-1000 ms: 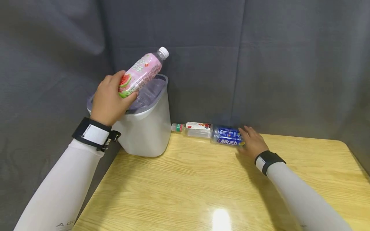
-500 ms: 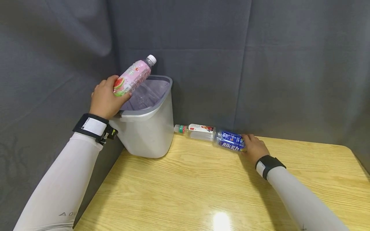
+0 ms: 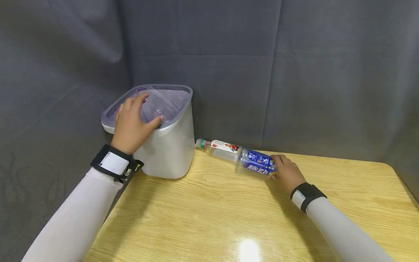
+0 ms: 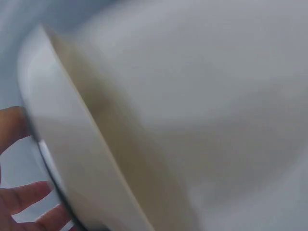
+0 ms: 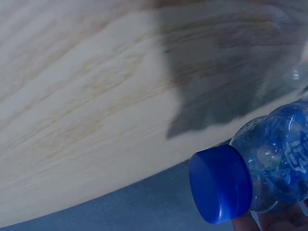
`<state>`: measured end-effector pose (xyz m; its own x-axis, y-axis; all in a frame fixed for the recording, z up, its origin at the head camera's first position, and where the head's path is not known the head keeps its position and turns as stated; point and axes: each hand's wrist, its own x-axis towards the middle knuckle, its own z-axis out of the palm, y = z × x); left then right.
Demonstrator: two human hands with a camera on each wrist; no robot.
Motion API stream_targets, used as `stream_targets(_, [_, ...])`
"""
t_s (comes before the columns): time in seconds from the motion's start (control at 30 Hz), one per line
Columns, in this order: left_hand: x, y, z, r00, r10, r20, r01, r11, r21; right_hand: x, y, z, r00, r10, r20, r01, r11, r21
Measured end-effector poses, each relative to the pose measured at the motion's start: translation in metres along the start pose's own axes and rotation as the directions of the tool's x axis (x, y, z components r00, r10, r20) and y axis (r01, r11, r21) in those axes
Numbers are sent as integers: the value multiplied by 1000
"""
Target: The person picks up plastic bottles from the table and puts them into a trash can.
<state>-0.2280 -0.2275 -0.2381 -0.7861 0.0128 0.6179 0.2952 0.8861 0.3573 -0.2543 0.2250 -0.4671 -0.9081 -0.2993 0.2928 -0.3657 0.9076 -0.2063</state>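
My left hand [image 3: 131, 123] is over the near rim of a white bin [image 3: 170, 154], thumb and fingers spread apart with nothing between them. In the left wrist view, the bin's white wall [image 4: 202, 96] fills most of the picture, with the fingertips [image 4: 36, 192] past its rim. At the back of the table, my right hand [image 3: 288, 174] grips the capped end of a clear plastic bottle [image 3: 258, 162] with a blue label. Its blue cap [image 5: 220, 185] shows in the right wrist view, fingers below it. The bottle lies on its side.
A second clear bottle [image 3: 224, 147], white-labelled with a green neck band, lies end to end with the blue-labelled one, its cap toward the bin. A see-through liner [image 3: 163, 98] covers the bin's inside. Grey curtain [image 3: 212, 72] hangs behind and left of the wooden table [image 3: 203, 211].
The pink-labelled bottle has left my left hand over the bin and is out of sight. The left hand has opened. My right hand has closed round the blue-labelled bottle, which has turned slightly.
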Motion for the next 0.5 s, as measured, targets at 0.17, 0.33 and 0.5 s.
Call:
stream_targets(0.17, [-32, 31, 14, 988, 151, -21, -152, 985, -79, -13, -13, -13, 1000, -25, 1, 25, 1000, 6])
stream_targets(0.33, [-70, 58, 37, 955, 288, -67, -292, 953, -78, -32, -25, -22, 998, -66, 7, 66, 998, -1])
stream_targets(0.5, [-106, 83, 63, 914, 404, -17, -405, 912, -68, -46, -44, -32, 990, -139, -12, 139, 990, -6])
